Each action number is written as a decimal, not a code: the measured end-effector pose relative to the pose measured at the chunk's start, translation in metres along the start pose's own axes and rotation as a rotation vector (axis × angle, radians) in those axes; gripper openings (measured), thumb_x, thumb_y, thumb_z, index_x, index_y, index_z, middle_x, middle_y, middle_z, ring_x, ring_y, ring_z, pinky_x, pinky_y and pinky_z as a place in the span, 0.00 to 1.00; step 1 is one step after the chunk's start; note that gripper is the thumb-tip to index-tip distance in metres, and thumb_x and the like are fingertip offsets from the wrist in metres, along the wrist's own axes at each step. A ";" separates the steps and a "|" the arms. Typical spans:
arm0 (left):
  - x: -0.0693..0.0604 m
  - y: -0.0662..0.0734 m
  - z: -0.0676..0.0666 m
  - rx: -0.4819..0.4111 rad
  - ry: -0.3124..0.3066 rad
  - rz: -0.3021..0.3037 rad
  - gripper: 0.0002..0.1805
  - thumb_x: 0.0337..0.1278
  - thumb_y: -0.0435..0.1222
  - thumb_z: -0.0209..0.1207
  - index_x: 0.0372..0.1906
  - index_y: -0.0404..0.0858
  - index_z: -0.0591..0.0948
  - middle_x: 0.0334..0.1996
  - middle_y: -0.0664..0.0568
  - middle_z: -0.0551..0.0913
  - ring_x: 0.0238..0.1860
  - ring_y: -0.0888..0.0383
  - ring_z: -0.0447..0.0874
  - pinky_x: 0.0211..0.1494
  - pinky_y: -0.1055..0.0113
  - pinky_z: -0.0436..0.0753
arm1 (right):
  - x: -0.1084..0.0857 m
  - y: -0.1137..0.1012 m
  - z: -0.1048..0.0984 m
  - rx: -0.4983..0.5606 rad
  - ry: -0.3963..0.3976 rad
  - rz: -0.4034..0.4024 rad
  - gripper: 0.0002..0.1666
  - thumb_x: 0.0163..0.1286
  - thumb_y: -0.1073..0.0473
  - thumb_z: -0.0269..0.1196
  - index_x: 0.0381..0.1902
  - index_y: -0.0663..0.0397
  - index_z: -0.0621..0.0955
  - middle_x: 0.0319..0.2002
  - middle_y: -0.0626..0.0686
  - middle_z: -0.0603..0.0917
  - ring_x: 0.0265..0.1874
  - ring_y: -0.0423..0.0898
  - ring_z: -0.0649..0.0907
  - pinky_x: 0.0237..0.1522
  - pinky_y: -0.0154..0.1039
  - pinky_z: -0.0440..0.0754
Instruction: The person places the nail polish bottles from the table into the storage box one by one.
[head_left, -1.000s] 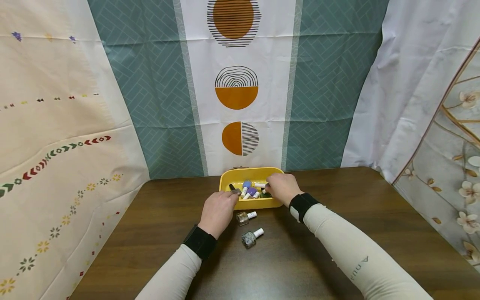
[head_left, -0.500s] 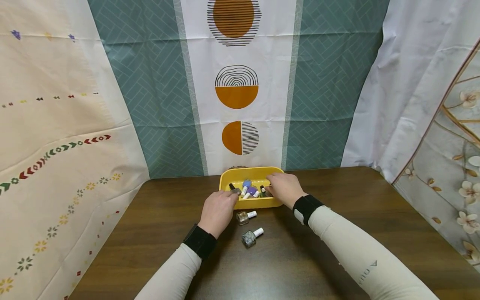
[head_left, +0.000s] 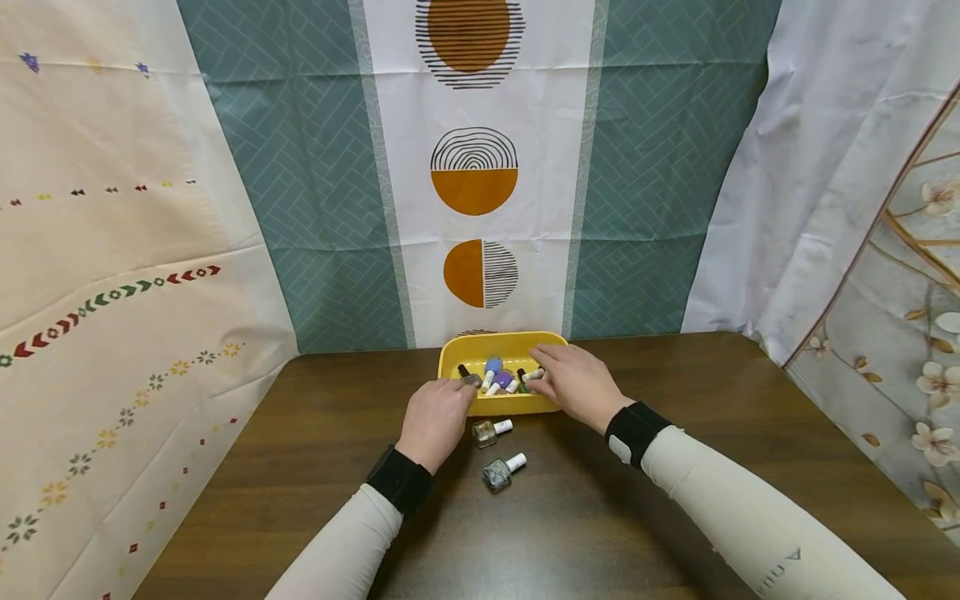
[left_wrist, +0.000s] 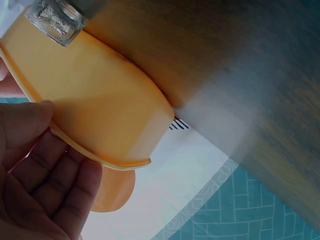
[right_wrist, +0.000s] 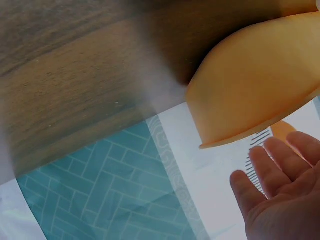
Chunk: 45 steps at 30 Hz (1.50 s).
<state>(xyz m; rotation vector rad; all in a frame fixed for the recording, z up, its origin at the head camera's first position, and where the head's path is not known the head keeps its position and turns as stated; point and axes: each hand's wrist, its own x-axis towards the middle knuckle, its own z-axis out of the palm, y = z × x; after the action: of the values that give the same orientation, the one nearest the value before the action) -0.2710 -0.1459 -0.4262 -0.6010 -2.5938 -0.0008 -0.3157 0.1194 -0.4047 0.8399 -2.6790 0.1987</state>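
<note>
A yellow basket (head_left: 517, 406) stands at the far side of the table, holding several nail polish bottles, among them a blue bottle (head_left: 492, 365) and a purple bottle (head_left: 504, 379). My left hand (head_left: 435, 421) grips its rim at the near left corner; in the left wrist view the thumb and fingers pinch the basket wall (left_wrist: 100, 90). Over the basket's right end is my right hand (head_left: 579, 383), its fingers spread and loose in the right wrist view, above a white-capped bottle (head_left: 533, 375). In front lie a gold glitter bottle (head_left: 485, 432) and a silver-grey glitter bottle (head_left: 497, 475).
The brown wooden table (head_left: 675, 467) reaches back to a hanging patterned curtain (head_left: 480, 275) just behind the basket. A cream embroidered cloth (head_left: 135, 333) hangs along the left side, and a floral cloth (head_left: 885, 350) on the right.
My right hand has let go of a white-capped bottle in the basket's right end; its fingers have loosened and it has shifted slightly right. My left hand stays on the rim.
</note>
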 end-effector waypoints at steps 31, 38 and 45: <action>-0.001 -0.001 0.001 0.003 0.048 0.019 0.12 0.62 0.32 0.79 0.49 0.41 0.93 0.44 0.50 0.94 0.42 0.52 0.91 0.53 0.58 0.90 | -0.044 -0.021 -0.005 0.058 -0.054 -0.189 0.52 0.77 0.27 0.64 0.85 0.51 0.69 0.83 0.55 0.70 0.84 0.58 0.65 0.85 0.63 0.53; -0.001 0.000 0.000 0.007 0.044 0.017 0.12 0.63 0.32 0.79 0.50 0.41 0.93 0.44 0.50 0.94 0.43 0.52 0.91 0.55 0.58 0.90 | -0.054 -0.022 -0.002 0.061 -0.064 -0.238 0.52 0.78 0.28 0.63 0.86 0.51 0.68 0.85 0.53 0.68 0.85 0.57 0.63 0.86 0.62 0.52; 0.000 0.000 0.000 0.012 0.029 0.010 0.13 0.62 0.33 0.80 0.50 0.40 0.93 0.45 0.50 0.94 0.43 0.52 0.91 0.55 0.58 0.90 | -0.061 -0.026 -0.001 0.029 -0.048 -0.294 0.53 0.78 0.28 0.63 0.87 0.52 0.67 0.86 0.52 0.66 0.85 0.56 0.64 0.85 0.63 0.54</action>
<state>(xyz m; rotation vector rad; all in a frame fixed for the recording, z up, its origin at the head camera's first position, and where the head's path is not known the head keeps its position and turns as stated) -0.2708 -0.1458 -0.4267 -0.6054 -2.5612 0.0092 -0.2537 0.1308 -0.4238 1.2471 -2.5604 0.1488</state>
